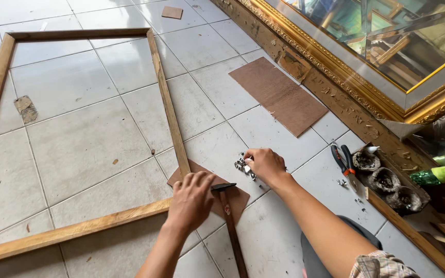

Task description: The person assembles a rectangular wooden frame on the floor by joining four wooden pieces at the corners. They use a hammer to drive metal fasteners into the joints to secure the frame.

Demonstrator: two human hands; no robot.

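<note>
My left hand (190, 201) rests palm down on the near right corner of a wooden frame (169, 108) that lies flat on the tiled floor, over a thin brown board piece (235, 198) tucked under that corner. A hammer (227, 206) with a dark wooden handle lies on the board right beside that hand, head touching the fingers. My right hand (264, 163) reaches into a small pile of shiny metal fasteners (243, 167) on the tile, fingers curled over them.
A larger brown board (279, 95) lies to the right. Black-handled pliers (343, 159) and small cups of dark material (384, 180) sit by an ornate gold mirror frame (336, 72) along the right. Green bottles (441, 172) lie farther right.
</note>
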